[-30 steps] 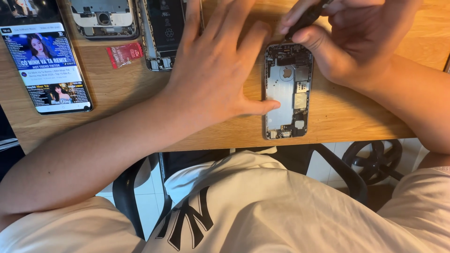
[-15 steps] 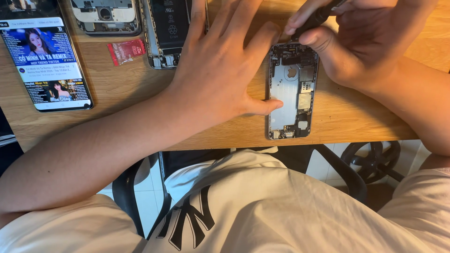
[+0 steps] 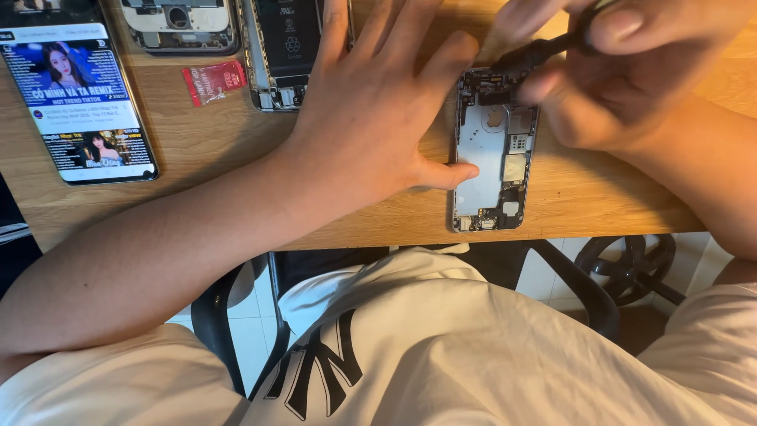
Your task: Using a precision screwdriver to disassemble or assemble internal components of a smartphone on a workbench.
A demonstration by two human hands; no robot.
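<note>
**Opened phone shell held flat near the surface edge while a dark tool works at its top**

I look down from the head camera at a wooden surface (image 3: 197, 150). An opened phone shell (image 3: 493, 154), silver inside with small boards and connectors showing, lies flat close to the near edge of the surface, its bottom end almost at the lip.

My left hand (image 3: 378, 118) is spread wide, fingers apart, palm down just left of the shell; the thumb tip presses against the shell's left rim. My right hand (image 3: 623, 79) hovers over the shell's top end, fingers pinched together around a slim dark tool (image 3: 544, 51) whose tip meets the upper components. The hand is blurred, so I cannot tell exactly which part the tip touches.

Farther left lie a lit phone (image 3: 87, 102) showing video thumbnails, a small red packet (image 3: 213, 81), a second opened phone with a black battery (image 3: 288, 47), and another bare shell (image 3: 177, 20) at the top edge.

The risks, as I judge them: only one thumb steadies the shell, so a hard push from the tool could skid it toward me and off the lip. A slipping tip could scratch a board or tear a connector. Any loosened small part could roll over the edge to the floor.
</note>
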